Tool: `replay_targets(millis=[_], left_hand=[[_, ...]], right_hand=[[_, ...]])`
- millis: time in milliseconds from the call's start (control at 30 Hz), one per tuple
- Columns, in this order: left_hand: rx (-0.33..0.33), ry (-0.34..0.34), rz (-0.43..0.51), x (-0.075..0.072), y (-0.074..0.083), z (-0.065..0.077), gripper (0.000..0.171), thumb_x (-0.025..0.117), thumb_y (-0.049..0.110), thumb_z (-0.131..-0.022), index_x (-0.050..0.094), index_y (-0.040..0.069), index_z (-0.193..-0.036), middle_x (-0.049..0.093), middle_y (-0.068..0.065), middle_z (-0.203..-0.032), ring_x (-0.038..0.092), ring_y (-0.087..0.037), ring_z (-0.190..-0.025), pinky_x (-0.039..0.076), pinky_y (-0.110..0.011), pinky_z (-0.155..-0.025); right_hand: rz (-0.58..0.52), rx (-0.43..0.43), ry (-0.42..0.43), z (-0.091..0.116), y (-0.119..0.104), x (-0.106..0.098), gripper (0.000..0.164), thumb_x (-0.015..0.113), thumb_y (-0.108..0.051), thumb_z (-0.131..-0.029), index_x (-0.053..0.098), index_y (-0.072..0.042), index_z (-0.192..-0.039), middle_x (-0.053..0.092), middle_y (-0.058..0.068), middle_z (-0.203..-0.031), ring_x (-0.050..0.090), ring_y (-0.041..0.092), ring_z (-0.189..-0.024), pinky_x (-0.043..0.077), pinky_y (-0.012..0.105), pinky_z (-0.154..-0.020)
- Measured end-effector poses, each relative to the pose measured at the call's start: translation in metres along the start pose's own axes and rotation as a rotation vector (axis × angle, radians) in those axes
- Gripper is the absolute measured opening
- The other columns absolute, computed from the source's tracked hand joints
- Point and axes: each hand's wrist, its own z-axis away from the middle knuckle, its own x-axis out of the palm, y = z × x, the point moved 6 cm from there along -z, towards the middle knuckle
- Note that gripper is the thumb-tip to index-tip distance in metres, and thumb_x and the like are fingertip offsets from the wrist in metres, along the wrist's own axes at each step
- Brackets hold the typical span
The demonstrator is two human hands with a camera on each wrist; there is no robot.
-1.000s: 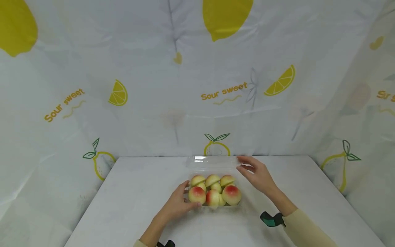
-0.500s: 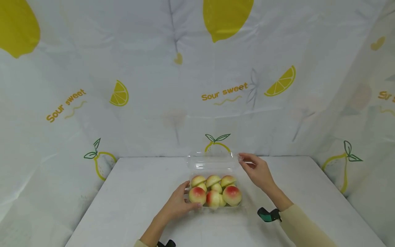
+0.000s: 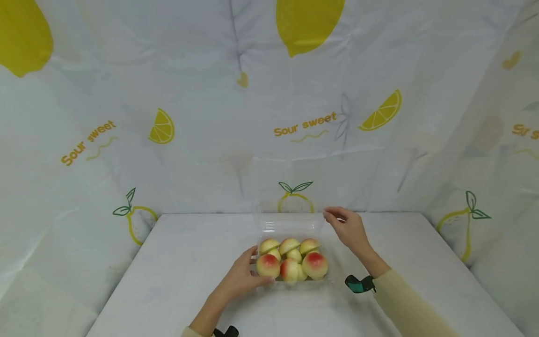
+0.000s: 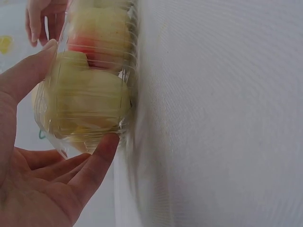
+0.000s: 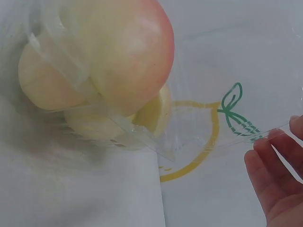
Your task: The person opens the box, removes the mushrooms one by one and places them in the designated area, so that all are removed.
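Observation:
A clear plastic clamshell box (image 3: 294, 282) sits on the table, holding several pale yellow, red-blushed peaches (image 3: 268, 266). Some peaches look like stacked cut pieces. My left hand (image 3: 242, 277) grips the box's left end, its thumb along the near side and fingers around the end; in the left wrist view, one of its fingertips (image 4: 110, 140) presses the ribbed plastic. The see-through lid (image 3: 290, 224) stands raised at the back. At the lid's right corner, my right hand (image 3: 351, 230) pinches the edge; the right wrist view shows the thin lid edge (image 5: 222, 146) between thumb and fingers.
White table (image 3: 189, 262) with its back edge just behind the box. Behind it hangs a white curtain (image 3: 202, 154) printed with lemons and lettering, and it also runs down both sides. A dark band (image 3: 360, 284) is worn at the right wrist.
The lid has risen and swung further up, its top edge now higher against the curtain. My right hand has lifted slightly with it. The left hand and box have stayed in place.

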Motion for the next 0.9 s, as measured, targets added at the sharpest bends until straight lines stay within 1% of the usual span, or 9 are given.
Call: replay_targets(millis=[67,200,267,467,567,700,767,800,900], left_hand=[[0.001,0.003,0.004,-0.001,0.000,0.000,0.103,0.088,0.041,-0.079,0.032,-0.002,-0.155,0.045,-0.022,-0.149,0.054,-0.037,-0.129,0.056,-0.044,-0.094],[0.003,0.013,0.010,0.000,-0.001,-0.001,0.103,0.088,0.042,-0.079,0.033,-0.001,-0.155,0.047,-0.021,-0.148,0.054,-0.036,-0.128,0.056,-0.042,-0.093],[0.008,0.020,0.010,0.000,-0.001,-0.001,0.103,0.088,0.042,-0.078,0.033,-0.001,-0.154,0.047,-0.020,-0.148,0.054,-0.035,-0.128,0.057,-0.041,-0.093],[0.017,0.024,0.011,0.001,-0.001,0.000,0.105,0.088,0.042,-0.078,0.032,-0.003,-0.154,0.047,-0.021,-0.148,0.055,-0.035,-0.127,0.057,-0.041,-0.092],[0.013,0.025,0.000,0.002,-0.001,0.000,0.104,0.088,0.042,-0.078,0.033,-0.003,-0.154,0.047,-0.021,-0.148,0.055,-0.036,-0.128,0.056,-0.043,-0.093],[-0.001,0.021,-0.012,0.003,-0.001,0.000,0.103,0.088,0.041,-0.078,0.033,-0.001,-0.154,0.047,-0.020,-0.149,0.055,-0.035,-0.129,0.056,-0.044,-0.094],[-0.006,0.020,-0.008,0.003,-0.002,0.001,0.103,0.089,0.041,-0.078,0.033,-0.001,-0.155,0.047,-0.019,-0.149,0.054,-0.035,-0.129,0.056,-0.044,-0.094],[-0.007,0.020,-0.008,0.003,-0.002,0.001,0.103,0.089,0.041,-0.078,0.033,0.000,-0.155,0.046,-0.019,-0.149,0.054,-0.035,-0.129,0.056,-0.044,-0.094],[-0.003,0.025,0.000,0.003,-0.002,0.000,0.103,0.089,0.040,-0.078,0.033,-0.001,-0.155,0.046,-0.020,-0.149,0.054,-0.036,-0.129,0.056,-0.044,-0.093]], right_hand=[[0.001,0.019,-0.003,-0.002,0.003,0.002,0.021,0.070,-0.011,-0.097,0.073,0.004,-0.113,0.075,0.015,-0.102,0.073,0.014,-0.090,0.052,0.010,-0.078],[0.000,0.053,-0.012,-0.005,0.009,0.006,0.022,0.069,-0.013,-0.099,0.073,0.002,-0.113,0.075,0.016,-0.102,0.073,0.025,-0.091,0.053,0.011,-0.077],[-0.003,0.064,-0.016,-0.006,0.013,0.009,0.022,0.068,-0.014,-0.099,0.073,0.002,-0.113,0.075,0.017,-0.102,0.074,0.027,-0.090,0.053,0.011,-0.076],[-0.016,0.086,-0.020,-0.009,0.024,0.014,0.020,0.066,-0.011,-0.100,0.071,0.004,-0.114,0.073,0.017,-0.098,0.073,0.020,-0.083,0.056,0.015,-0.073],[-0.019,0.116,-0.027,-0.009,0.031,0.016,0.021,0.066,-0.011,-0.100,0.070,0.004,-0.115,0.073,0.018,-0.097,0.073,0.021,-0.083,0.057,0.015,-0.073],[-0.038,0.170,-0.049,-0.008,0.040,0.022,0.024,0.066,-0.011,-0.100,0.069,0.007,-0.115,0.073,0.021,-0.098,0.072,0.031,-0.087,0.057,0.016,-0.073],[-0.048,0.190,-0.056,-0.008,0.044,0.024,0.024,0.066,-0.010,-0.100,0.069,0.009,-0.115,0.072,0.022,-0.099,0.072,0.032,-0.088,0.057,0.016,-0.073],[-0.051,0.198,-0.058,-0.007,0.045,0.025,0.025,0.066,-0.010,-0.100,0.068,0.010,-0.115,0.072,0.022,-0.099,0.071,0.032,-0.088,0.057,0.017,-0.073],[-0.040,0.210,-0.061,-0.006,0.049,0.027,0.023,0.066,-0.009,-0.100,0.069,0.010,-0.113,0.072,0.021,-0.098,0.071,0.026,-0.086,0.058,0.019,-0.073]])
